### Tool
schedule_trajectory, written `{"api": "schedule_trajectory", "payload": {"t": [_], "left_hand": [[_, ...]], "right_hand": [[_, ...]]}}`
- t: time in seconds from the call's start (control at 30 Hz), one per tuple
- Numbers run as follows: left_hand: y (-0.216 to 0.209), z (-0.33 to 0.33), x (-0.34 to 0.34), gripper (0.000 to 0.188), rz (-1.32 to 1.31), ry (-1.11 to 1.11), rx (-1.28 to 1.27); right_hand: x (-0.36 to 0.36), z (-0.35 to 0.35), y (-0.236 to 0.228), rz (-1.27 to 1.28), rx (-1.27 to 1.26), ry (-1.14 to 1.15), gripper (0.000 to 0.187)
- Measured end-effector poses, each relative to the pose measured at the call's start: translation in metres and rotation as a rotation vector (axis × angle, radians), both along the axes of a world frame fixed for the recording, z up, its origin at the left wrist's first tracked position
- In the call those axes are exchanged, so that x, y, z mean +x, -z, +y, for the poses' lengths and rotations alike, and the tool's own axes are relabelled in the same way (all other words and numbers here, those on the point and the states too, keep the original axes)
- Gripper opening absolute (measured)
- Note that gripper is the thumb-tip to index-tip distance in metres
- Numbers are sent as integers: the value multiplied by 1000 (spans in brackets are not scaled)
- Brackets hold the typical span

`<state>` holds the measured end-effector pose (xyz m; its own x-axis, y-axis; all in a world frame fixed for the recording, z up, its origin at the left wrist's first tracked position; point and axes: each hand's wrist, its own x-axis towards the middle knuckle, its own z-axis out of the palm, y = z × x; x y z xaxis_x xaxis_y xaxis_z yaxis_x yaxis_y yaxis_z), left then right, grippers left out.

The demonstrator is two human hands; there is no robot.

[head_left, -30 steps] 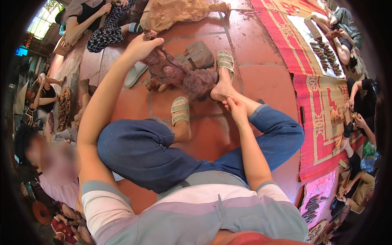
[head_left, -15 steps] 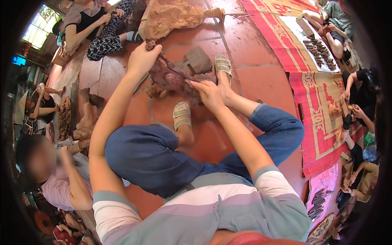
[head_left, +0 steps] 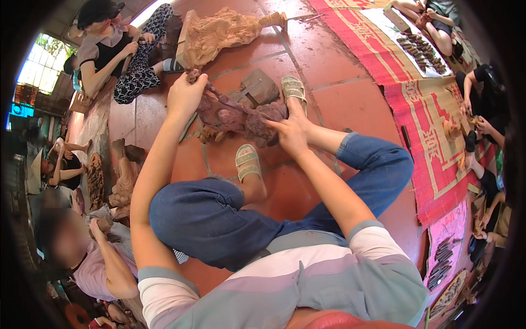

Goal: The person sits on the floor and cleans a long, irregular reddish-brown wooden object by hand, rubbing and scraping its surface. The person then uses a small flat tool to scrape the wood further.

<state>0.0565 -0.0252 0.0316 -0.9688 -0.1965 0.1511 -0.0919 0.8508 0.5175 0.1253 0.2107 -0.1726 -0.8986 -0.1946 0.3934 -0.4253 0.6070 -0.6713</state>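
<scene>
A dark reddish-brown wood carving (head_left: 226, 114) lies slantwise between my hands, over the tiled floor beyond my feet. My left hand (head_left: 185, 94) is closed around its narrow upper-left end. At its broad, knobbly right end is my right hand (head_left: 290, 136), with the index finger laid along the surface. The other fingers are curled at the carving's edge and partly hidden. Behind the carving sits a brown wooden block (head_left: 259, 88), close to my sandalled right foot (head_left: 295, 94). Paler wood (head_left: 211, 135) shows beneath the carving's lower left side.
A large light-coloured wood carving (head_left: 219, 37) lies ahead, near a seated person (head_left: 112, 49). Another person (head_left: 104, 257) works close at my left. Red patterned mats (head_left: 405, 148) on the right hold rows of small dark tools (head_left: 422, 52). More people sit along the right edge.
My right index finger has shifted along the carving's right end, and that hand looks more curled. My left hand keeps its hold. The whole view has turned slightly.
</scene>
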Motion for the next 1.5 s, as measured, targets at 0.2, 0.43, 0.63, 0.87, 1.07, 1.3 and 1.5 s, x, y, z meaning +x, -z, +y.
{"api": "schedule_trajectory", "payload": {"t": [0.2,0.43,0.63,0.87,1.07,1.3,1.5], "left_hand": [[9,-10,-8,42,22,15,21],[-6,45,-8,66,86,253,-168],[-29,117,7,68,-2,414,-246],[-24,113,-1,64,-68,509,-201],[-38,81,12,59,-167,455,190],[4,6,83,30,-624,-29,282],[77,68,136,18,-997,40,350]], "right_hand": [[53,49,-2,-561,-461,276,22],[53,49,-42,-276,-651,177,25],[61,84,-50,-461,-808,238,24],[46,100,-47,-478,-997,278,26],[29,105,-25,-585,-1049,275,26],[36,94,2,-783,-582,293,12],[36,80,14,-948,-227,58,6]]}}
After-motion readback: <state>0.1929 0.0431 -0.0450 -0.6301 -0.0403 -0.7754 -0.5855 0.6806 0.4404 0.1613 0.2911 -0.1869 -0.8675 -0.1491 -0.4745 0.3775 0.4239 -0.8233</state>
